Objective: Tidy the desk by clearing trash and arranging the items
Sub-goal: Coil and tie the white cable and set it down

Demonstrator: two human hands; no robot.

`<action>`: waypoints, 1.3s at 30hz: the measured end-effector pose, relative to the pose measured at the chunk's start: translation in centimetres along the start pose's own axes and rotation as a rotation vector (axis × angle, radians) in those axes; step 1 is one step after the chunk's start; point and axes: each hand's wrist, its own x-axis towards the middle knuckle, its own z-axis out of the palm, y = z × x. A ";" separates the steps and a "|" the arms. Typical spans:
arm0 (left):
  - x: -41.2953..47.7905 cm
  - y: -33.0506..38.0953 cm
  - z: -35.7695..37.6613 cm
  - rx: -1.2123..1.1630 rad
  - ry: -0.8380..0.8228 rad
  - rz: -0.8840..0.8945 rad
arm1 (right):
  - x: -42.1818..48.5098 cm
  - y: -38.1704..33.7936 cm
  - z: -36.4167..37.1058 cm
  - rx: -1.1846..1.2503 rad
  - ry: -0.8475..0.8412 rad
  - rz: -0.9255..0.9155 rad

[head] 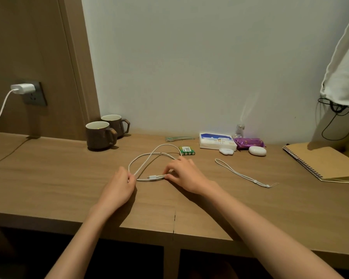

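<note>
The person is working at a wooden desk [48,178]. The left hand [120,185] is pinching a white charging cable [149,156] between thumb and curled fingers, at the near left bend of its loops. The right hand [184,174] is pinching the same cable with its fingertips, just right of the plug [152,176], and its fingers are curling down toward the desktop. The cable is lying in loose loops on the middle of the desk, stretching from between the two hands back toward a green pack of batteries [187,150].

Two brown mugs [100,134] are standing side by side at the back left. A tissue pack [217,140], a purple packet [249,142] and a white earbud case [257,151] are sitting near the wall on the right. A white wrist strap [246,176] is lying right of the right hand, apart from it. A spiral notebook [320,162] is resting at the far right. A white charger [23,88] is sitting plugged into the wall socket on the left.
</note>
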 end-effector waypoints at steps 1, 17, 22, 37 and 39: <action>0.0 0.2 -0.1 -0.058 0.022 0.011 | -0.4 0.2 -0.6 0.004 -0.011 -0.007; 3.5 11.7 0.5 -0.593 0.022 0.284 | -8.4 6.2 -9.1 0.303 0.070 0.226; 4.7 14.9 0.4 -0.640 -0.043 0.363 | -6.7 7.2 -12.4 0.267 0.541 0.267; 9.4 17.6 3.5 -0.607 -0.171 0.425 | -0.9 10.0 -15.1 0.677 0.566 0.320; 9.7 17.7 4.6 -0.593 -0.268 0.413 | -0.7 10.4 -14.4 0.746 0.585 0.360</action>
